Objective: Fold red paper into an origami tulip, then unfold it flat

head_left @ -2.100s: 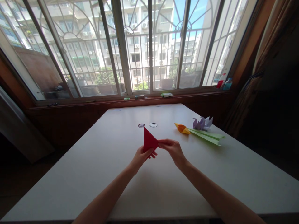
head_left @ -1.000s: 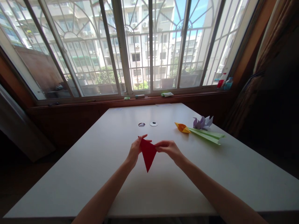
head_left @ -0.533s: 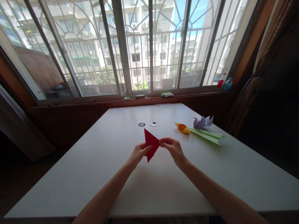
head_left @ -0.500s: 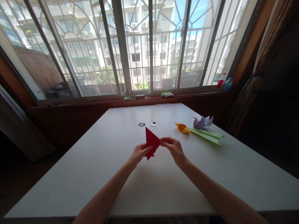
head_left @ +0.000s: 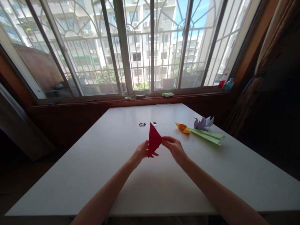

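Fingers of the right hand are pinching the right corner of a red paper triangle, thumb and forefinger closed on it, while the left hand is cupping the lower left edge with its fingertips curled shut around the paper. The person is holding the triangle upright above the white table, its apex pointing up toward the window, clear of the tabletop (no part of it seems to be resting there). Folded paper like this is probably handling as very light and thin, stiff only along its creases, and easy to crumple or tear; corners and folded edges look like the safest places to grip. Well apart to the right, an orange and green paper flower and a purple paper figure are lying on the table.
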`<action>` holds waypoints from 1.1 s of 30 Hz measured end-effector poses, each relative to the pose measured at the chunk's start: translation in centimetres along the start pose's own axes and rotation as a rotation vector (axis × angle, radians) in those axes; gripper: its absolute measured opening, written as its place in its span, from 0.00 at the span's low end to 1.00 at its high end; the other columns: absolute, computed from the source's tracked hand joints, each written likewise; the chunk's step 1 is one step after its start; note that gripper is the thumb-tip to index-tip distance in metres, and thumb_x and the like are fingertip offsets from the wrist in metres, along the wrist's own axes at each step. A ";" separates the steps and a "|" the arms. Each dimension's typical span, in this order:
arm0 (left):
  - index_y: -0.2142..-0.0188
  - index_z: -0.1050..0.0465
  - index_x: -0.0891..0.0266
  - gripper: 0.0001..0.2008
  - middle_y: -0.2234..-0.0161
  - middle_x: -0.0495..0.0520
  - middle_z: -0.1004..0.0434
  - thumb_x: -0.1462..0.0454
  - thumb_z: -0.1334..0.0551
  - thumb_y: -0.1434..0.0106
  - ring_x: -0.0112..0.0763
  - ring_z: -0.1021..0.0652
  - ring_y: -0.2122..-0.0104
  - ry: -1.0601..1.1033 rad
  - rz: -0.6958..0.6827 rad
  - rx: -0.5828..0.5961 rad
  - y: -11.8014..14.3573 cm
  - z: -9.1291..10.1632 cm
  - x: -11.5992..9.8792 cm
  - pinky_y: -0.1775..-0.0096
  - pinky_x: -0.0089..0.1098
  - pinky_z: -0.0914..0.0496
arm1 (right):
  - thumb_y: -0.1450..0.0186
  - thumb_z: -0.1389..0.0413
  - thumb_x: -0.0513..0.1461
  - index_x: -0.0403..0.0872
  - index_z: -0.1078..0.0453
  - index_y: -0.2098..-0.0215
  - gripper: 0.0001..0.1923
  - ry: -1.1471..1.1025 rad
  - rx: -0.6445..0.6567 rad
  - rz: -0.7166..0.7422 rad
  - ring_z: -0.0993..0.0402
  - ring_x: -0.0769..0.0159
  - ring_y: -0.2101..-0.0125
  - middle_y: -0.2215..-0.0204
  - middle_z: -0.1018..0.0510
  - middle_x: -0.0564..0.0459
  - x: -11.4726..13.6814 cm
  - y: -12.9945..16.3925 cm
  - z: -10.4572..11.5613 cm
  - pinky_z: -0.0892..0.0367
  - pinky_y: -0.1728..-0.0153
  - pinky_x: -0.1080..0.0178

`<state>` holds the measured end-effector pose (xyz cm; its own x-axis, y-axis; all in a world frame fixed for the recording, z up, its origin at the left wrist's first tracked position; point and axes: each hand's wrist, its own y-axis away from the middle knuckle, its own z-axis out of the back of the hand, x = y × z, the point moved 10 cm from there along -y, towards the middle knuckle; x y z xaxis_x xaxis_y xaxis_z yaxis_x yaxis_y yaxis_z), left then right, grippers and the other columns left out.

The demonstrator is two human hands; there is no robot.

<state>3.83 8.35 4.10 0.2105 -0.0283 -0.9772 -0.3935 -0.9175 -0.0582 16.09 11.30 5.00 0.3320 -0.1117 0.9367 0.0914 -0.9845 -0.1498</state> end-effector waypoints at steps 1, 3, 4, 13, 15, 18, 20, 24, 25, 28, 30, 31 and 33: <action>0.54 0.36 0.64 0.25 0.57 0.64 0.29 0.49 0.50 0.43 0.37 0.23 0.69 0.030 -0.003 0.019 0.1 -0.3 -0.2 0.70 0.31 0.32 | 0.53 0.38 0.40 0.45 0.26 0.72 0.10 -0.009 0.017 -0.013 0.28 0.64 0.67 0.71 0.22 0.51 -0.2 0.0 -0.2 0.35 0.58 0.58; 0.50 0.39 0.61 0.24 0.55 0.63 0.31 0.51 0.47 0.43 0.40 0.24 0.66 0.073 -0.007 0.047 0.3 -0.8 -0.4 0.67 0.33 0.32 | 0.54 0.38 0.40 0.45 0.26 0.72 0.10 0.005 0.047 -0.030 0.28 0.64 0.67 0.72 0.23 0.51 -0.6 0.0 -0.5 0.35 0.59 0.59; 0.49 0.40 0.60 0.24 0.54 0.62 0.31 0.53 0.45 0.44 0.41 0.24 0.65 0.090 -0.009 0.059 0.4 -0.9 -0.6 0.65 0.35 0.32 | 0.54 0.38 0.40 0.45 0.27 0.72 0.11 0.028 0.055 -0.033 0.28 0.64 0.68 0.72 0.23 0.51 -0.7 0.0 -0.6 0.35 0.60 0.59; 0.44 0.47 0.52 0.32 0.50 0.61 0.35 0.61 0.38 0.48 0.46 0.26 0.59 0.126 0.001 0.168 0.9 -2.0 -0.8 0.57 0.45 0.35 | 0.50 0.42 0.42 0.43 0.28 0.73 0.09 0.301 0.108 0.064 0.29 0.66 0.71 0.74 0.24 0.51 -0.4 0.3 -1.5 0.34 0.67 0.61; 0.45 0.46 0.52 0.32 0.49 0.60 0.36 0.61 0.37 0.48 0.46 0.26 0.59 0.121 -0.005 0.166 0.9 -2.0 -0.8 0.57 0.44 0.35 | 0.49 0.42 0.42 0.44 0.28 0.73 0.09 0.347 0.111 0.114 0.29 0.64 0.70 0.74 0.24 0.51 0.0 0.4 -1.7 0.34 0.65 0.60; 0.45 0.45 0.52 0.32 0.47 0.60 0.39 0.62 0.36 0.49 0.44 0.26 0.60 0.116 -0.029 0.144 0.7 -1.6 -0.7 0.57 0.44 0.34 | 0.48 0.43 0.43 0.45 0.28 0.70 0.11 0.422 0.113 0.197 0.29 0.62 0.65 0.67 0.24 0.49 0.6 0.6 -1.9 0.34 0.63 0.60; 0.46 0.45 0.51 0.32 0.46 0.60 0.41 0.63 0.36 0.49 0.42 0.25 0.61 0.101 -0.054 0.114 0.4 -1.1 -0.5 0.57 0.44 0.34 | 0.46 0.44 0.44 0.46 0.28 0.68 0.12 0.449 0.135 0.217 0.30 0.61 0.61 0.63 0.26 0.48 0.7 0.7 -2.3 0.33 0.62 0.60; 0.46 0.45 0.51 0.32 0.45 0.60 0.43 0.64 0.35 0.50 0.39 0.24 0.63 0.012 -0.119 0.031 -0.2 0.1 -0.2 0.59 0.43 0.32 | 0.43 0.47 0.45 0.47 0.29 0.62 0.14 0.424 0.232 0.198 0.30 0.61 0.60 0.60 0.26 0.48 0.5 1.0 -3.4 0.33 0.60 0.59; 0.47 0.45 0.51 0.32 0.45 0.60 0.43 0.64 0.35 0.51 0.38 0.25 0.63 -0.012 -0.137 0.014 -0.3 0.4 -0.1 0.59 0.42 0.32 | 0.43 0.46 0.45 0.48 0.30 0.61 0.15 0.409 0.260 0.192 0.30 0.61 0.60 0.60 0.27 0.49 0.4 1.1 -3.7 0.33 0.60 0.59; 0.47 0.44 0.53 0.32 0.46 0.60 0.42 0.63 0.35 0.51 0.39 0.26 0.61 -0.076 -0.180 -0.021 -0.4 0.7 -0.2 0.60 0.39 0.31 | 0.44 0.45 0.44 0.48 0.31 0.58 0.17 0.381 0.322 0.184 0.30 0.61 0.58 0.56 0.28 0.48 0.3 1.3 -4.4 0.32 0.60 0.58; 0.47 0.43 0.54 0.31 0.46 0.60 0.41 0.63 0.35 0.51 0.39 0.26 0.61 -0.102 -0.199 -0.037 -0.4 0.8 -0.3 0.61 0.38 0.30 | 0.45 0.44 0.44 0.49 0.32 0.57 0.18 0.374 0.332 0.183 0.30 0.61 0.58 0.54 0.30 0.48 0.3 1.5 -4.5 0.32 0.60 0.58; 0.47 0.43 0.54 0.31 0.46 0.59 0.42 0.63 0.35 0.51 0.39 0.26 0.61 -0.108 -0.206 -0.043 -0.4 0.8 -0.4 0.61 0.38 0.30 | 0.45 0.44 0.43 0.49 0.32 0.56 0.18 0.371 0.332 0.184 0.30 0.61 0.58 0.54 0.30 0.48 0.3 1.5 -4.5 0.32 0.60 0.58; 0.48 0.43 0.54 0.32 0.46 0.59 0.41 0.63 0.35 0.52 0.40 0.26 0.61 -0.111 -0.217 -0.053 -0.4 0.9 -0.5 0.62 0.39 0.29 | 0.45 0.44 0.43 0.49 0.33 0.56 0.19 0.359 0.337 0.183 0.30 0.60 0.59 0.54 0.30 0.48 0.3 1.6 -4.5 0.32 0.60 0.58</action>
<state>3.09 9.05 4.42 0.1844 0.2129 -0.9595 -0.3018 -0.9168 -0.2615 12.09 9.04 6.47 0.0334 -0.3757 0.9261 0.3787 -0.8528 -0.3596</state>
